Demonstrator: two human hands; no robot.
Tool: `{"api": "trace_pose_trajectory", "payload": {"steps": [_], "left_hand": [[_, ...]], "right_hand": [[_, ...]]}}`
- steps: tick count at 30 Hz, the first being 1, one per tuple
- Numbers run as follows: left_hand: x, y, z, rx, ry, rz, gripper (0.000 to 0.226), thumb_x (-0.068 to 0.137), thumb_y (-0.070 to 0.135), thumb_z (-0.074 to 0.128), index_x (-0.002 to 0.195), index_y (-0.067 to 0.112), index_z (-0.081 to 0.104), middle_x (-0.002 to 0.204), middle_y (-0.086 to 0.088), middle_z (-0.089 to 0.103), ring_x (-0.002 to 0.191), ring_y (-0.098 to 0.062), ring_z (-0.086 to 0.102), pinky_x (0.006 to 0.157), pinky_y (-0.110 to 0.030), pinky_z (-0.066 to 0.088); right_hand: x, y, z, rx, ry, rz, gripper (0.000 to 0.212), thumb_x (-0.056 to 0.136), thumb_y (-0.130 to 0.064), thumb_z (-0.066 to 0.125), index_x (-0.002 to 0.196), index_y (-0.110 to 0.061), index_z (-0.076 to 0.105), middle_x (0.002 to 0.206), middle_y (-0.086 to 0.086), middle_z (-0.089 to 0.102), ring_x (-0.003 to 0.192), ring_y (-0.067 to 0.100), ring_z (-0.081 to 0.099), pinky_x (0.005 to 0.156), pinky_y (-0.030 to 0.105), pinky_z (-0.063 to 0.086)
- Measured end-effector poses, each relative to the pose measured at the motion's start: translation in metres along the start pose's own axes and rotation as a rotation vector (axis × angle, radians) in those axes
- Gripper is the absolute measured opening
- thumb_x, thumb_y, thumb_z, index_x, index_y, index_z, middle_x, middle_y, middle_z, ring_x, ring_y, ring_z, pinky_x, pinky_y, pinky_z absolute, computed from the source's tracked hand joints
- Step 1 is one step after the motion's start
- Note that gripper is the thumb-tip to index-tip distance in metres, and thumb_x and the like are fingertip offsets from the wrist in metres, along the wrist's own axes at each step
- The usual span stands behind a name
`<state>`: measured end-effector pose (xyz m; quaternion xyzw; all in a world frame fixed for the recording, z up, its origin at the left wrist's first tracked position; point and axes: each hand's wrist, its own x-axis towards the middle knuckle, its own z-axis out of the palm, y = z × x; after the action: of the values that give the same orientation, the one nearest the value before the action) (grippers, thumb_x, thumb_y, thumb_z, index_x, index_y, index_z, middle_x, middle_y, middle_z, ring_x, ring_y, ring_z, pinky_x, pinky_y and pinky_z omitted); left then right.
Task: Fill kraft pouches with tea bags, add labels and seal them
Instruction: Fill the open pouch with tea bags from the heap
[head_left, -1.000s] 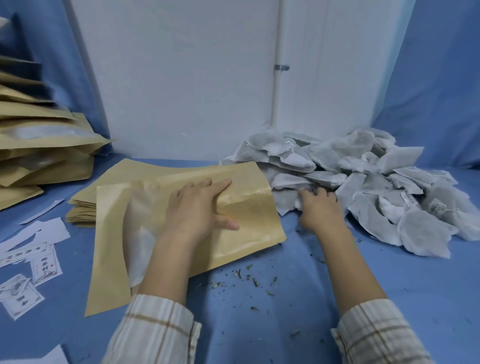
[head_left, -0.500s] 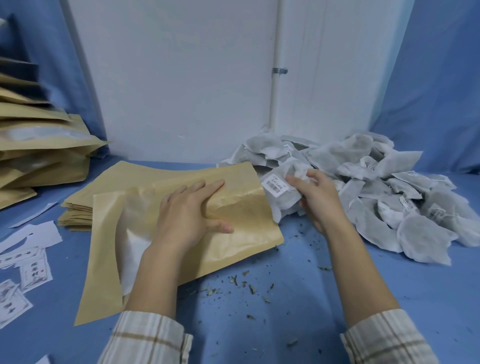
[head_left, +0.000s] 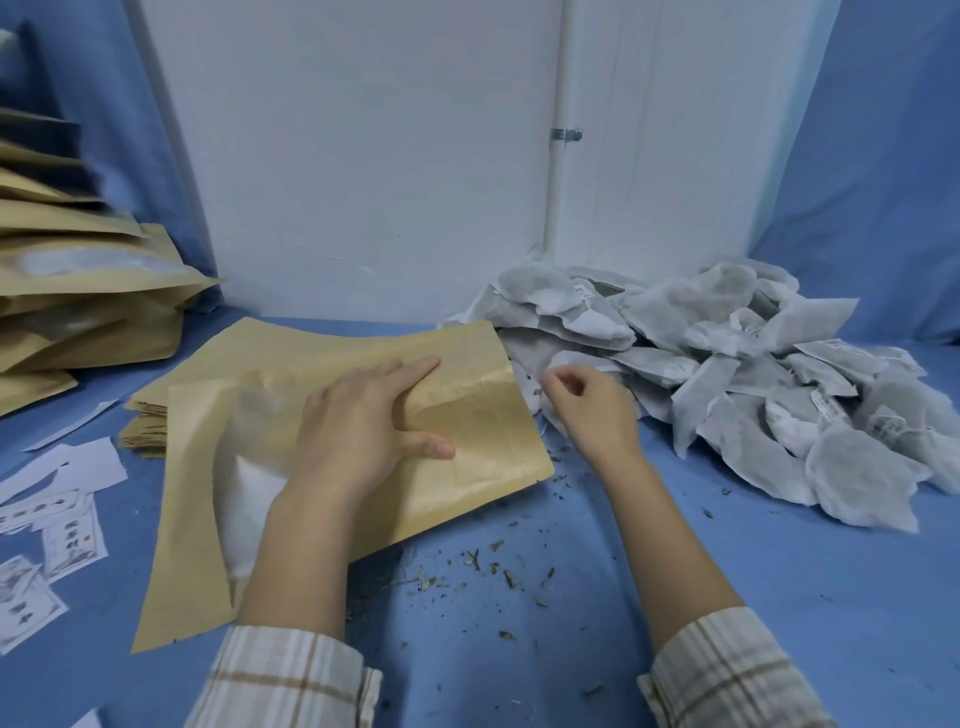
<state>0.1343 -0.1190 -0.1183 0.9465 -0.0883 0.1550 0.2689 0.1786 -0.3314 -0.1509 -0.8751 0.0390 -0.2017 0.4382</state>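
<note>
A kraft pouch (head_left: 467, 452) with a clear window lies flat on the blue table, its mouth facing right. My left hand (head_left: 363, 431) rests flat on top of it, fingers straight and thumb spread. Just off the mouth, my right hand (head_left: 589, 415) has its fingers curled, and they seem to pinch the end of a white tea bag (head_left: 529, 388) that is mostly hidden inside the pouch. A big heap of tea bags (head_left: 727, 384) lies to the right. Paper labels (head_left: 72, 540) are scattered at the left edge.
A flat stack of empty kraft pouches (head_left: 270, 343) lies under and behind the one I hold down. Filled pouches (head_left: 78, 291) are piled at the far left. Loose tea crumbs (head_left: 483, 566) litter the table in front. A white wall stands close behind.
My right hand took a tea bag from the heap and carried it left to the pouch mouth, where most of it has gone out of sight. My left hand stayed on the pouch.
</note>
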Motion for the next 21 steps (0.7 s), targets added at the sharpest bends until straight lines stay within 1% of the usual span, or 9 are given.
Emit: {"api": "trace_pose_trajectory", "payload": {"steps": [2,4,5,7,9,12,15,18,21], "left_hand": [[0.0,0.0,0.0,0.036,0.002,-0.016,0.089,0.054,0.05,0.081,0.133,0.05,0.04,0.148,0.009,0.036,0.137,-0.015,0.029,0.111,-0.037,0.02],[0.0,0.0,0.002,0.034,-0.017,-0.021,0.09,0.054,0.049,0.081,0.133,0.05,0.039,0.148,0.009,0.035,0.138,-0.016,0.027,0.111,-0.037,0.018],[0.001,0.0,0.002,0.034,-0.023,-0.022,0.09,0.054,0.049,0.081,0.133,0.05,0.039,0.148,0.009,0.035,0.138,-0.017,0.027,0.111,-0.037,0.018],[0.001,-0.001,0.002,0.026,-0.015,-0.023,0.09,0.054,0.049,0.082,0.133,0.05,0.039,0.148,0.008,0.036,0.138,-0.017,0.028,0.112,-0.037,0.019],[0.002,-0.002,0.001,0.014,0.004,-0.025,0.089,0.054,0.048,0.082,0.132,0.05,0.04,0.147,0.008,0.037,0.137,-0.016,0.029,0.112,-0.038,0.02],[0.002,-0.003,0.002,0.008,0.014,-0.027,0.089,0.053,0.047,0.082,0.132,0.049,0.041,0.147,0.007,0.038,0.137,-0.017,0.03,0.112,-0.04,0.02],[0.002,-0.003,0.002,0.012,0.011,-0.021,0.09,0.052,0.047,0.083,0.132,0.048,0.042,0.146,0.007,0.039,0.137,-0.018,0.03,0.112,-0.038,0.019],[0.002,-0.002,0.001,0.003,0.013,-0.004,0.089,0.05,0.048,0.082,0.131,0.049,0.044,0.144,0.01,0.041,0.136,-0.016,0.032,0.111,-0.037,0.02],[0.0,0.006,0.001,-0.142,-0.006,0.097,0.086,0.044,0.049,0.082,0.124,0.049,0.051,0.121,0.037,0.047,0.127,-0.006,0.041,0.107,-0.027,0.027]], "right_hand": [[0.005,0.024,-0.001,-0.332,-0.02,0.054,0.044,0.075,-0.049,0.064,0.115,-0.031,0.058,0.126,0.0,0.052,0.12,0.024,0.041,0.099,0.036,0.038],[0.005,0.046,0.004,-0.508,-0.14,0.066,0.061,0.076,-0.05,0.064,0.13,-0.032,0.044,0.141,0.001,0.036,0.132,0.026,0.025,0.108,0.04,0.026],[0.004,0.051,0.005,-0.547,-0.122,0.039,0.055,0.081,-0.044,0.061,0.132,-0.03,0.044,0.141,0.002,0.038,0.133,0.026,0.026,0.108,0.041,0.025],[0.01,0.055,0.002,-0.546,0.035,-0.025,0.036,0.091,-0.03,0.051,0.127,-0.023,0.052,0.127,0.009,0.055,0.123,0.028,0.04,0.101,0.039,0.033],[0.015,0.052,-0.007,-0.321,0.223,-0.027,0.026,0.093,-0.027,0.045,0.108,-0.016,0.064,0.099,0.013,0.066,0.102,0.031,0.054,0.083,0.037,0.041],[0.014,0.042,-0.025,0.151,0.308,0.075,0.029,0.085,-0.031,0.046,0.061,-0.016,0.054,0.059,-0.002,0.051,0.065,0.019,0.045,0.06,0.031,0.033],[0.012,0.033,-0.038,0.394,0.264,0.139,0.033,0.084,-0.03,0.05,0.056,-0.015,0.04,0.06,-0.001,0.036,0.061,0.012,0.034,0.062,0.029,0.028],[0.009,0.02,-0.045,0.546,0.099,0.157,0.027,0.084,-0.027,0.056,0.06,-0.018,0.048,0.064,0.006,0.042,0.061,0.017,0.041,0.059,0.028,0.037],[0.0,0.0,-0.035,0.487,-0.104,0.09,0.037,0.085,-0.024,0.059,0.049,-0.023,0.05,0.052,-0.002,0.045,0.05,0.013,0.044,0.05,0.024,0.036]]}}
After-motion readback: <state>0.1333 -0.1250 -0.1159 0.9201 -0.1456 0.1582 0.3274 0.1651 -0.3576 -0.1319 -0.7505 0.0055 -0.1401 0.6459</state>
